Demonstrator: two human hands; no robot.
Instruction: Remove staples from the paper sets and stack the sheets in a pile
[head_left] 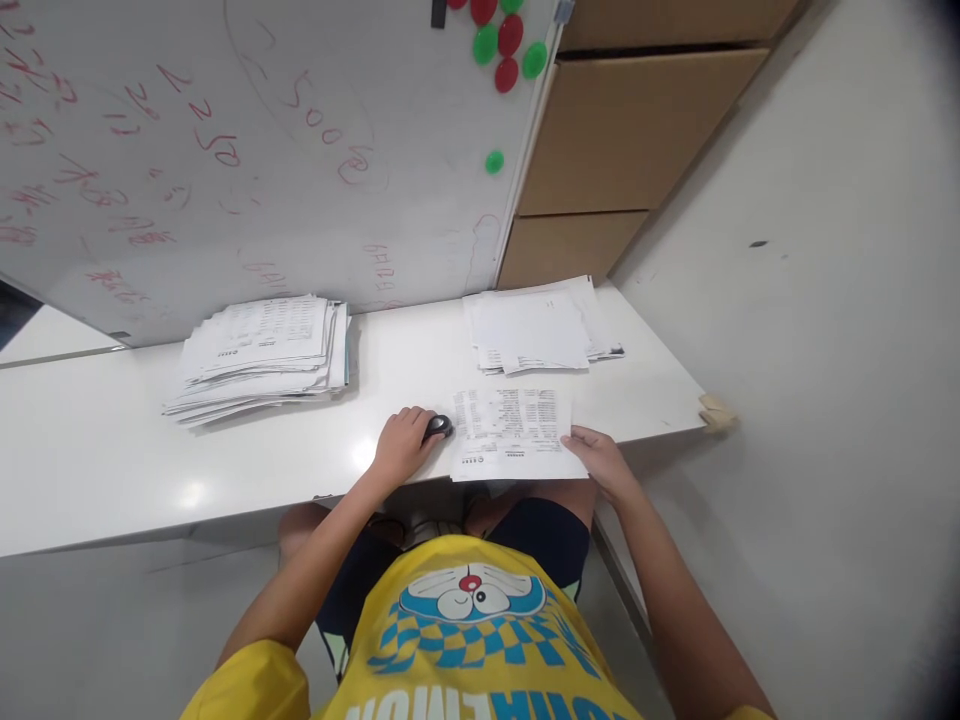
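A printed sheet (517, 432) of thin white paper lies flat at the front edge of the desk (405, 355), directly before the person. Its print runs in grey columns and short rows, with a small round emblem near the lower left corner; the lettering is too fine to read. The right hand (602, 462) pinches the sheet's right edge between thumb and fingers. Just beside its left edge, the left hand (405, 440) has its fingers curled around a small black device (439, 427), glossy and rounded, possibly a stapler, though mostly covered.

Beyond the sheet sits a loose paper stack (532, 325), its top page blank, its edges uneven. A thicker paper pile (259, 350) stands to the left, layers fanned, the top page printed. The desk is smooth and white, reflecting light, with a tan wrapping (718, 414) on its right corner.

Behind, a glossy whiteboard (300, 220) carries red handwriting, including "2250" and "500", and round red and green magnets (511, 35). Flat brown cardboard boxes (630, 130) stand at its right. The yellow shirt (450, 640) bears a blue-and-white cartoon face, checks and block letters including "EMON".
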